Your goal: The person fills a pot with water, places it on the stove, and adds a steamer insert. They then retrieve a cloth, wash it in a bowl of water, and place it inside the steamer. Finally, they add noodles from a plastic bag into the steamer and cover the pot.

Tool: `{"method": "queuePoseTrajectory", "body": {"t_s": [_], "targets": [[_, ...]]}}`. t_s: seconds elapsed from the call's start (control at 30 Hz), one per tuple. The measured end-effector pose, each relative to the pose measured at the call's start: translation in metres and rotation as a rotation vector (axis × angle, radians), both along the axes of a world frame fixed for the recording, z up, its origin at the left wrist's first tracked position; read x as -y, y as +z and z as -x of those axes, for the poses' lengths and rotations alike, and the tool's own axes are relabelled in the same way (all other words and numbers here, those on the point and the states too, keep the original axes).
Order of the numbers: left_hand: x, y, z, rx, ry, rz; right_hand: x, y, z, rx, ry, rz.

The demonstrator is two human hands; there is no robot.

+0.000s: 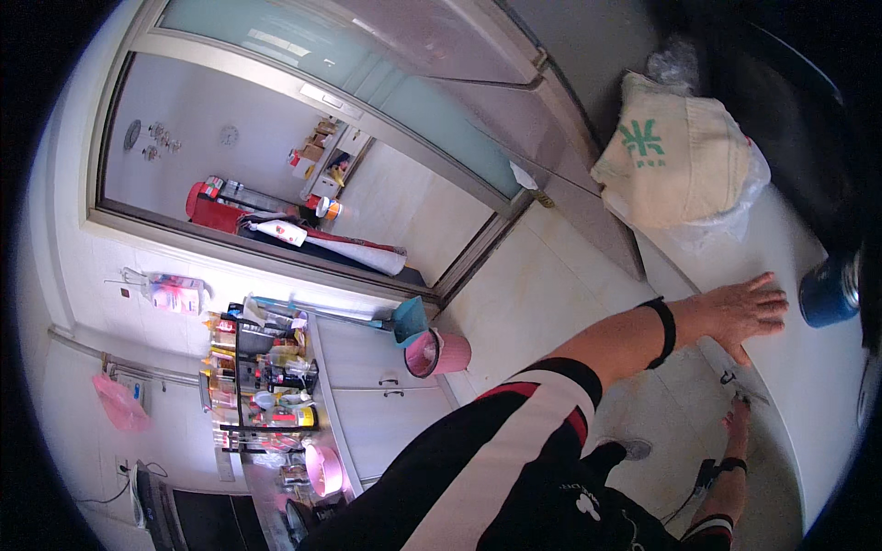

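My left hand (751, 310) rests palm down on the white countertop (778, 386), fingers spread and holding nothing. Just beyond its fingertips stands a blue cylindrical container (827, 293) with a metallic end. A cream cloth sack (682, 158) with green printing lies farther along the counter, with clear plastic around it. Below the counter edge, my right hand (736, 417) reaches to the front of the cabinet, close to a small dark handle (727, 377). It is small and partly hidden, so I cannot make out whether its fingers grip anything.
A refrigerator (510, 89) stands beside the sliding glass door (331, 103). On the floor are a pink bin (451, 353), a teal dustpan (409, 322) and a drain (634, 449). Bottles crowd a rack (241, 372) on the opposite counter, near a pink basin (324, 470).
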State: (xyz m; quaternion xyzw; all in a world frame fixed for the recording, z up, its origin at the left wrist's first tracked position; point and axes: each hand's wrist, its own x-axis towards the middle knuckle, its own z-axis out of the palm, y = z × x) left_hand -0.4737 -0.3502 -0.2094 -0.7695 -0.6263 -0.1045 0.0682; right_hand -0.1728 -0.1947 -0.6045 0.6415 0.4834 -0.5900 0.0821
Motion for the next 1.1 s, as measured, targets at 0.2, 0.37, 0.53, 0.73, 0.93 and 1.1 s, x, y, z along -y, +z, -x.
{"method": "queuePoseTrajectory", "body": {"t_s": [0.2,0.37,0.53,0.73,0.93,1.1], "targets": [[-0.001,-0.002,0.003,0.119,-0.031,-0.018,0.027,-0.018,-0.004,-0.133,0.098,-0.076],[0.002,-0.003,0.002,0.279,-0.071,-0.013,0.119,0.058,-0.04,-0.159,0.319,-0.29],[-0.001,0.009,0.006,0.038,-0.078,0.066,0.224,0.135,-0.158,0.097,-0.022,-0.255],[-0.003,0.018,-0.001,0.006,-0.151,0.106,0.269,0.094,-0.311,0.032,-0.472,-0.188],[-0.005,0.02,0.001,-0.021,-0.128,0.152,0.267,0.041,-0.33,0.164,-1.049,-0.399],[0.004,0.021,-0.002,-0.066,-0.11,0.177,0.268,0.034,-0.256,-0.214,-1.931,-0.217]]}}
